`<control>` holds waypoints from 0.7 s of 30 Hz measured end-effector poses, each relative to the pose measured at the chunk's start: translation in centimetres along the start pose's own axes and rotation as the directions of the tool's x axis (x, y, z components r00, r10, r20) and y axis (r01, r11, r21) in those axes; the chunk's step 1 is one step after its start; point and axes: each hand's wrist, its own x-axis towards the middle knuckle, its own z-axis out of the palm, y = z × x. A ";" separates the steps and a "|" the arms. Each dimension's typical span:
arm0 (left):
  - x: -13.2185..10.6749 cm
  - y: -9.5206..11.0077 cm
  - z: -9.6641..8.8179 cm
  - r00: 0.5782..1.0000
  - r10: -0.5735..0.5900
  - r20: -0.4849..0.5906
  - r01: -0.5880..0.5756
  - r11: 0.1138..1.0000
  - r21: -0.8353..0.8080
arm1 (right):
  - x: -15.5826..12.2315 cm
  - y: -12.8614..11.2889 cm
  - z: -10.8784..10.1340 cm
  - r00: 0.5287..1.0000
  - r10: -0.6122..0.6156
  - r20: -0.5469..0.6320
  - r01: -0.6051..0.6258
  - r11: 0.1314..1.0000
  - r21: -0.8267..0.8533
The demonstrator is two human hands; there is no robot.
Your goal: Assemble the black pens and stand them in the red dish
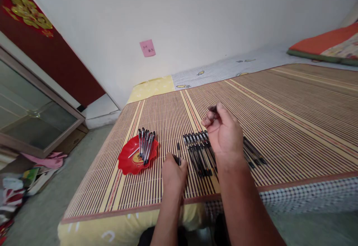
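Note:
My left hand (pixel 173 173) is closed around a pen (pixel 178 149), whose dark end sticks up past the fingers, just above the striped mat. My right hand (pixel 223 128) is raised over a row of pens, its fingers curled in; something dark shows at the fingertips, too small to make out. Several pens (pixel 197 156) lie side by side on the mat between my hands. More dark pens (pixel 253 152) show right of my right wrist, and my forearm hides part of the row. A red scalloped plate (pixel 125 167) left of my left hand holds several pens (pixel 145 145) and a thin white stick (pixel 133 152).
The striped mat (pixel 162 115) covers a bed against a white wall. Folded orange bedding (pixel 316 44) lies at the far right. A pink note (pixel 147 48) is stuck on the wall. At left stand a glass-paned cabinet door (pixel 33 115) and items on the floor.

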 end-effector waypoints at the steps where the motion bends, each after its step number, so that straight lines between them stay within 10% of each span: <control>1: 0.1 -0.1 0.1 1.000 0.008 -0.022 -0.010 0.996 -0.089 | 0.0 -0.1 0.0 1.000 0.002 -0.001 -0.002 1.000 -0.005; 5: 0.3 -0.2 0.7 0.998 0.060 -0.030 -0.066 0.949 -0.309 | 0.1 -0.2 -0.1 1.000 0.005 -0.006 -0.005 1.000 -0.014; 16: 0.4 0.4 1.5 0.999 -0.025 -0.035 0.019 0.989 -0.144 | 0.4 -0.2 -1.1 0.998 -0.011 0.068 0.020 0.991 -0.131; 21: 1.4 -0.8 0.5 0.992 0.031 -0.122 -0.066 0.953 -0.295 | 0.5 1.5 -2.7 0.891 0.249 0.380 0.180 0.574 -0.799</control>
